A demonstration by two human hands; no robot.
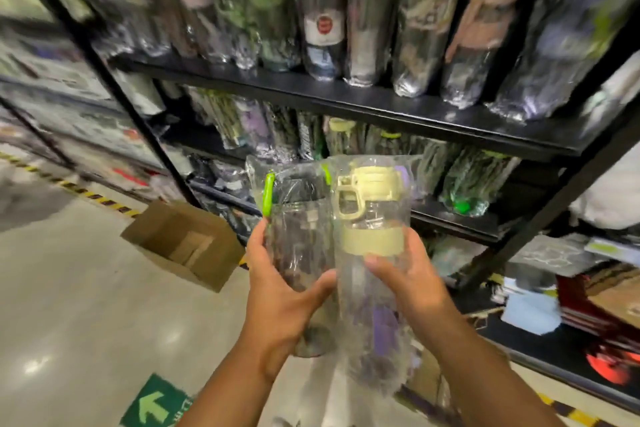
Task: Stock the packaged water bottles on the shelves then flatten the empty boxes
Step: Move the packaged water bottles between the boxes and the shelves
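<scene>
Two water bottles in clear plastic bags are held up side by side in front of a black shelf rack. My left hand grips the left bottle, which has a dark lid and a green strap. My right hand grips the right bottle, which has a beige lid, handle and band. Both bottles stand roughly upright and touch each other. An open cardboard box lies on the floor to the left, beside the rack's post.
The upper shelf holds a packed row of bagged bottles; the shelf below holds more. Lower right shelves carry mixed packaged goods. Yellow-black tape and a green arrow sign mark the concrete floor. Another rack stands far left.
</scene>
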